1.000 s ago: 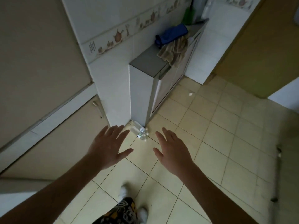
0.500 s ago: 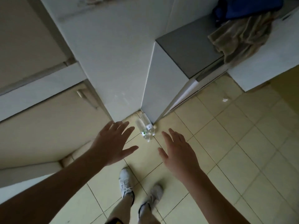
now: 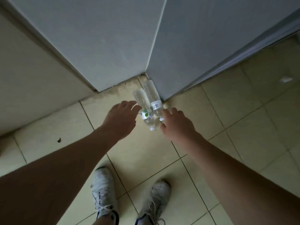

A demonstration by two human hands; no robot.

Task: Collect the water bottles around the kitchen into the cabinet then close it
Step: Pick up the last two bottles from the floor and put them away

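Note:
Two clear plastic water bottles lie side by side on the floor tiles in the corner where the white wall meets the cabinet's side. The left bottle has a green-leaf label and its white cap points toward me. The right bottle lies against the cabinet's side panel. My left hand reaches down with its fingers loosely spread, fingertips at the left bottle's side. My right hand reaches in from the right, fingers relaxed, fingertips by the right bottle's neck. Neither hand grips anything.
The white tiled wall stands straight ahead and a beige cabinet door is at the left. My two white sneakers stand on the yellow floor tiles. A small scrap of paper lies at the right.
I have bent down toward the corner, so the bottles look much larger. Both hands have dropped forward and now reach the two bottles on the floor.

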